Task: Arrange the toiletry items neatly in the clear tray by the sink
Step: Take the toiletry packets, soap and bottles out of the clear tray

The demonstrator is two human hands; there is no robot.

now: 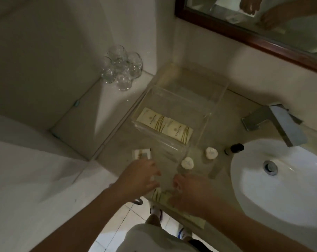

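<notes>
A clear acrylic tray (215, 106) stands on the counter left of the sink (281, 179). Two cream boxes with gold lines (165, 125) lie side by side on its floor. Two round white wrapped soaps lie near the tray's front corner, one (187, 163) close to my hands and one (211, 152) further right. A small cream packet (141, 154) lies left of the tray. My left hand (141, 177) hovers over the counter with fingers bent. My right hand (188, 195) rests on long cream packets (159, 195) at the counter's front edge; its grip is hidden.
Several clear glasses (121, 68) cluster in the back left corner. A metal faucet (274, 122) reaches over the sink, and a small dark bottle (234, 149) lies beside it. A dark-framed mirror (245, 31) hangs on the wall. The counter's front edge drops to a tiled floor.
</notes>
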